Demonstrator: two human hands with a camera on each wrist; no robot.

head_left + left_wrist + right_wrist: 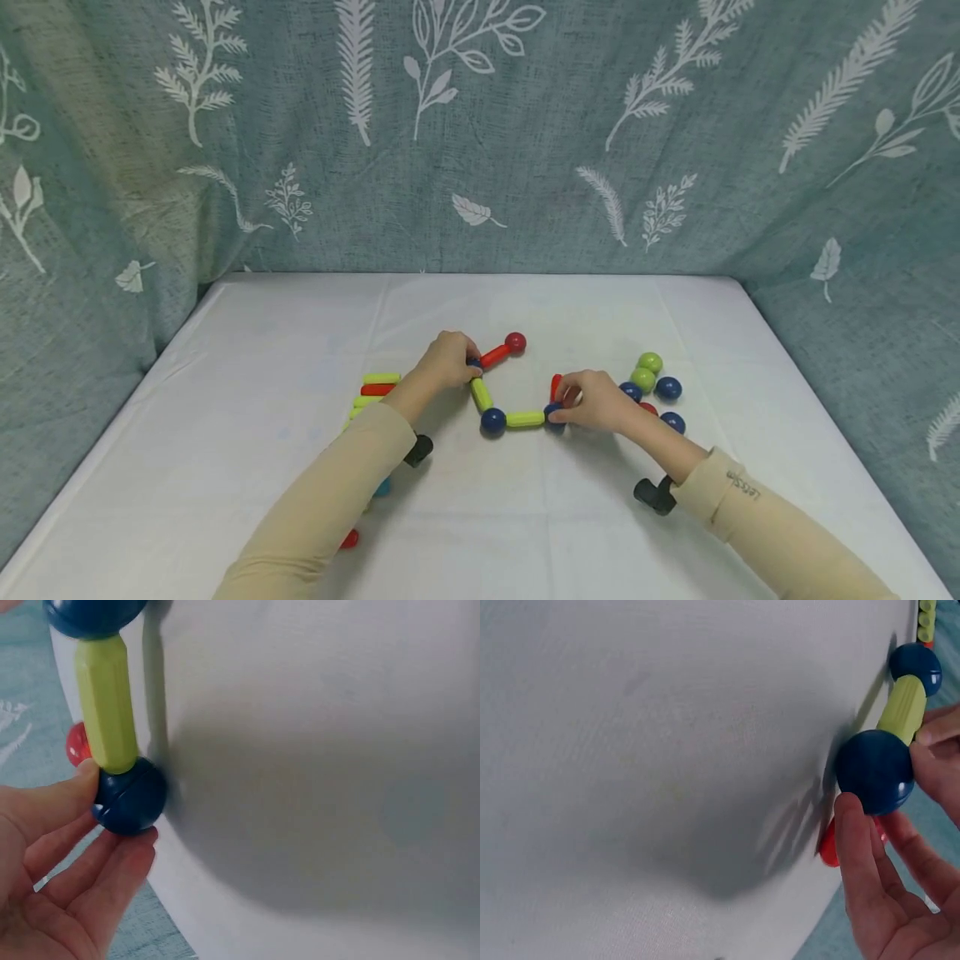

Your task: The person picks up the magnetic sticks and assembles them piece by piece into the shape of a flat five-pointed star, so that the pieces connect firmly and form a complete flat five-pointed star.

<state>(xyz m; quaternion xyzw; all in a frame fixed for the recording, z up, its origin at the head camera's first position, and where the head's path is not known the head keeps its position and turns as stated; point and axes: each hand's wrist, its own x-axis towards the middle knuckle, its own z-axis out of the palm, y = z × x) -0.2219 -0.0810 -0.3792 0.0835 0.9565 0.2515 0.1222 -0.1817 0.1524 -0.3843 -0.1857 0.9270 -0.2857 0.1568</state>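
A chain of toy magnetic rods and balls lies across the middle of the table. My left hand [448, 360] pinches the chain's blue ball [131, 796], which joins a red rod [495, 357] ending in a red ball [515, 342] to a yellow-green rod [482, 395]. That rod meets another blue ball [492, 422] at the near corner, and a second yellow-green rod [524, 419] runs right from there. At its right end, my right hand [596, 402] grips a blue ball [875, 772] between thumb and fingers. Beyond this ball stands a red rod [556, 386], partly hidden by the right hand.
Right of the right hand sit loose green balls [650, 362], blue balls [668, 388] and a partly covered red ball [648, 408]. Several yellow-green and red rods [378, 389] lie left, partly behind the left arm. A red piece [350, 540] shows near that sleeve.
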